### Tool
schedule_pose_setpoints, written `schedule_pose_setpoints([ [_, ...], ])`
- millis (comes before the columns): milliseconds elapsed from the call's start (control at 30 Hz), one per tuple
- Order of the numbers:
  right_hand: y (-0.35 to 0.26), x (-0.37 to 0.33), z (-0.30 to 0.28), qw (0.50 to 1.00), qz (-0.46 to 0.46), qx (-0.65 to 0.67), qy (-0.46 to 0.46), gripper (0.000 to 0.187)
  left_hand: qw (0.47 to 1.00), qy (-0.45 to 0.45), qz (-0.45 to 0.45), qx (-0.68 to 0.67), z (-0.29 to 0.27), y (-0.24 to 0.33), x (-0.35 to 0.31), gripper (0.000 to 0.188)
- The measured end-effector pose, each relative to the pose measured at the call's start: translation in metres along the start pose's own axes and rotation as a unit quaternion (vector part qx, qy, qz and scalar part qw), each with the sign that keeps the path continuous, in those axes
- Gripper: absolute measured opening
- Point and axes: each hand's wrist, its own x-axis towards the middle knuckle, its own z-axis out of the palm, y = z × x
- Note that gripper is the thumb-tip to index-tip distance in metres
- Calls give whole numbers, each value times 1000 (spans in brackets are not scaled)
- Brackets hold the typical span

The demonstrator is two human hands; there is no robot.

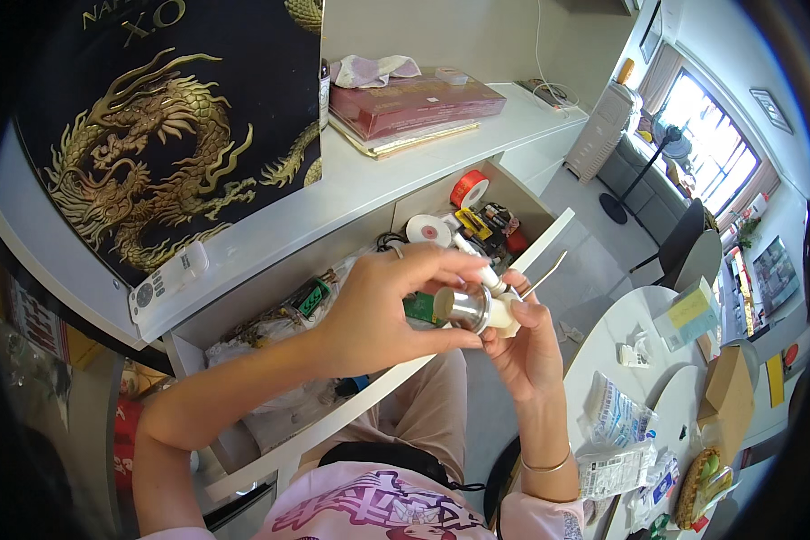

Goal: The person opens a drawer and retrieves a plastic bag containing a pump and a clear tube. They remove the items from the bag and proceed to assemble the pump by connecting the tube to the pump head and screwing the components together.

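My left hand (382, 310) and my right hand (526, 346) meet over an open drawer (477, 220). Between them is a small shiny metal cylinder (463, 308) joined to a white plastic part (504, 315). The left hand's fingers wrap the metal cylinder from above and below. My right hand grips the white part and a thin white stick-like piece (477, 264) that points up toward the drawer. A ring is on a left finger and a thin bangle (549, 466) on my right wrist.
The drawer holds an orange tape roll (468, 187), a white tape roll (428, 230) and several small tools. On the white cabinet top (351, 193) lie a remote (166, 282), a black dragon-printed box (171, 126) and a red box (414, 101). A round white table (603, 346) with packets stands at right.
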Motion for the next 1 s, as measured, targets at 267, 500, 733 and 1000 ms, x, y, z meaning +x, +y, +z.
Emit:
schedule_pose_setpoints([
  [267, 10, -4, -2, 999, -18, -34, 7, 34, 984, 8, 118, 136, 6, 2, -9, 43],
  [500, 8, -4, -2, 998, -41, -52, -23, 34, 965, 9, 193, 179, 13, 3, -12, 45],
  [733, -9, -9, 1, 971, -178, -145, 65, 23, 980, 62, -61, -177, 7, 3, -10, 41],
  [1000, -27, -32, 10, 937, -255, -232, 63, 26, 855, 44, -227, -465, -9, -19, -6, 34],
])
